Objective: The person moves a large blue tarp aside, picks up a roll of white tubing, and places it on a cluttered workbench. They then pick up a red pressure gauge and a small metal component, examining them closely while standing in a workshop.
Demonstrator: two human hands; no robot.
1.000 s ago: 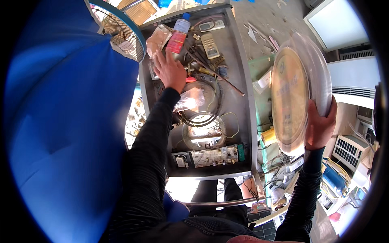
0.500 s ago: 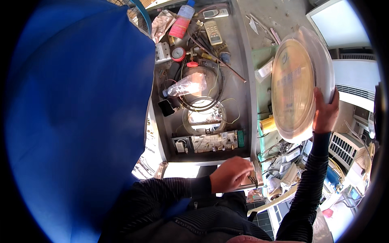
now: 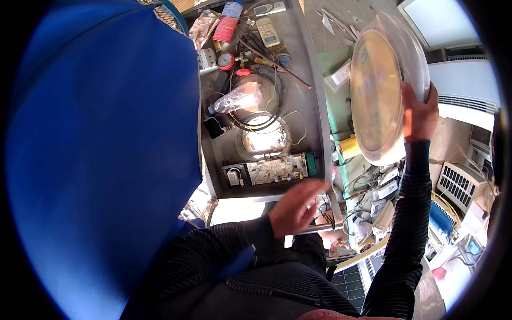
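Note:
My right hand (image 3: 421, 112) grips the rim of a tall, round translucent plastic lid or container (image 3: 375, 96) with a cream face, held upright to the right of a metal tray (image 3: 314, 122). My left hand (image 3: 296, 205), slightly blurred, hovers at the tray's near edge, fingers loosely extended, holding nothing visible. Inside the tray lie a circuit board (image 3: 272, 169), coiled hoses (image 3: 274, 118), a crumpled plastic bottle (image 3: 234, 100), a red gauge (image 3: 225, 61), a red-and-white spray can (image 3: 226, 26) and a beige remote (image 3: 268, 32).
Blue fabric (image 3: 101, 154) covers the left side, beside a wire fan guard (image 3: 173, 18). Right of the tray are a glass shelf (image 3: 333, 106) with clutter, white appliance units (image 3: 458, 85), a vented unit (image 3: 457, 184) and a blue cylinder (image 3: 442, 218).
My left hand has moved from over the tray's items down to its near edge. The round plastic piece in my right hand has risen in view, and the blue fabric fills more of the left.

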